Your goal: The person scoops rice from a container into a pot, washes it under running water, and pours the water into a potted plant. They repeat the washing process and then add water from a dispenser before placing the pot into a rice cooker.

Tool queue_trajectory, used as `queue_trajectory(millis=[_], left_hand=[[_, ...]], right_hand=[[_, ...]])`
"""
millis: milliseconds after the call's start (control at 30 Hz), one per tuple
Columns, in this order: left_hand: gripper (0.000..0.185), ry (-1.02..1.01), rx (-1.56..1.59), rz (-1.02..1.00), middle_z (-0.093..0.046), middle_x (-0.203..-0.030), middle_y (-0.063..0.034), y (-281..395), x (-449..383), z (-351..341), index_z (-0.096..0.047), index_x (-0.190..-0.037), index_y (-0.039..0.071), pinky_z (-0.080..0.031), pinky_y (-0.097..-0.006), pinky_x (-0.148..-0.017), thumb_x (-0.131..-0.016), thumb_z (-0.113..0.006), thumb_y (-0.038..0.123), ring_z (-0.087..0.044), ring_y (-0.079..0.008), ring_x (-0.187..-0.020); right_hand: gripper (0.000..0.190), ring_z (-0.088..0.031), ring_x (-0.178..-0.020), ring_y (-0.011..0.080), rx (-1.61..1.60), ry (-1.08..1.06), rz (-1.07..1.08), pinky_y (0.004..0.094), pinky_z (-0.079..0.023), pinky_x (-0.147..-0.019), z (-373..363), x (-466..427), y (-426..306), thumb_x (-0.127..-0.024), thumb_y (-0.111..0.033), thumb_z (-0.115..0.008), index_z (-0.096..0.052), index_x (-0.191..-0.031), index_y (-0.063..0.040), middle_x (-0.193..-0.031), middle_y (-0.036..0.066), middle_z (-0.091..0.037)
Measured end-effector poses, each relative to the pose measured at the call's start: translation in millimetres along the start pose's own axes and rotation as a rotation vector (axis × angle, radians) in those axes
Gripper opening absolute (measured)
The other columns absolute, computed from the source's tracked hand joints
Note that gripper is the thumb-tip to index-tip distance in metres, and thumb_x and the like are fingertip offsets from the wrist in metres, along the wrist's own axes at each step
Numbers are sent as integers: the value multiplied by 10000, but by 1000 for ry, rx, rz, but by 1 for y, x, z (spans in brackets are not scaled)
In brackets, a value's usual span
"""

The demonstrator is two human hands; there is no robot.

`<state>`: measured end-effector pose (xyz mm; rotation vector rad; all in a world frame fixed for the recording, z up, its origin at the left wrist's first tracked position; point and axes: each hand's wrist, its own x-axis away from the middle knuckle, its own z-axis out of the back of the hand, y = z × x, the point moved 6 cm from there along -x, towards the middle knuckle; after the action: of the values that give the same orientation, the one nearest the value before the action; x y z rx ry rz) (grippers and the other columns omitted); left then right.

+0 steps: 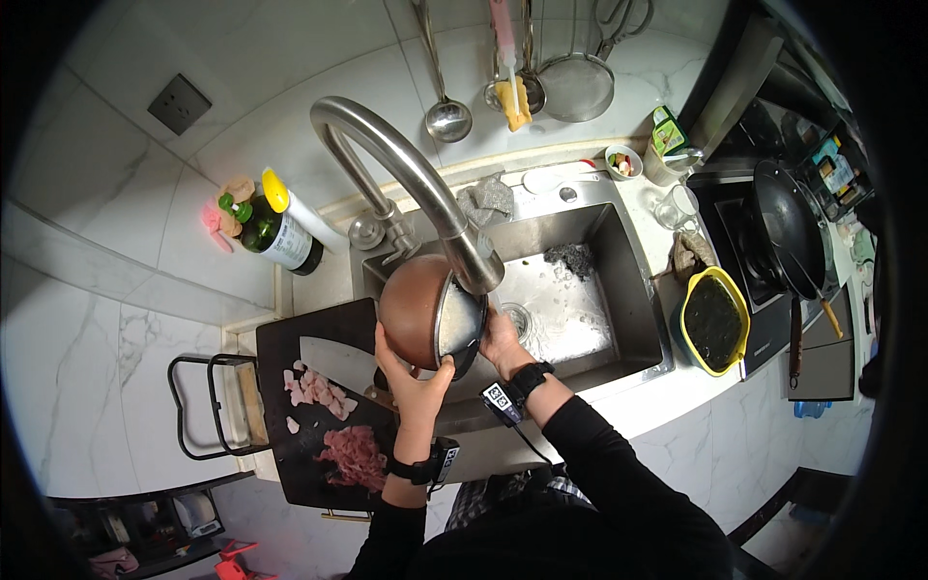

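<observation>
A brown rice cooker inner pot (412,312) is tipped on its side over the left part of the steel sink (565,326), its mouth facing right. Pale wet grains that look like rice (453,319) lie inside against the dark wall. My left hand (415,380) grips the pot from below, with the thumb over the rim. At the mouth's right side is my right hand (502,341), its fingers partly hidden behind the rim; it appears to support the pot there. The gooseneck faucet (475,264) hangs just above the mouth, with what looks like thin water below it.
On the left, a black cutting board (304,442) holds a cleaver (337,359), pale meat pieces (319,391) and sliced red meat (355,457). Bottles (283,243) stand behind. To the right are a yellow-rimmed basin (714,319) of dark soaking food and a wok (786,225).
</observation>
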<state>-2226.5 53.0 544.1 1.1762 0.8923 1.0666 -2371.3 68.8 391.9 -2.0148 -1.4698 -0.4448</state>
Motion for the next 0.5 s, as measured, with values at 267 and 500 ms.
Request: queue_trajectory(millis=[267,500], left_hand=[[962,-12,9,-19,-238,-1364,-144,-3,-5,-19,-162,-1400,84,-446,-379,-874,-620,-725,64,-345,-284,-1224],[918,-20,349,266,-268,-1371,-99,-32,0,-41,-135,-1411,119,-387,-430,-918,-685,-698,112,-329,-236,-1237]], right_hand=[[377,-544,-1028,279,12,150,-23,409,-419,-936,30,-5,-15,-952,-290,-375,-552,-1134,-12,-1162,136,-572],[318,-581,-926,223,-9,112,158,357,-445,-878,48,-5,-61,-959,-265,-373,-564,-1046,-26,-983,82,-637]])
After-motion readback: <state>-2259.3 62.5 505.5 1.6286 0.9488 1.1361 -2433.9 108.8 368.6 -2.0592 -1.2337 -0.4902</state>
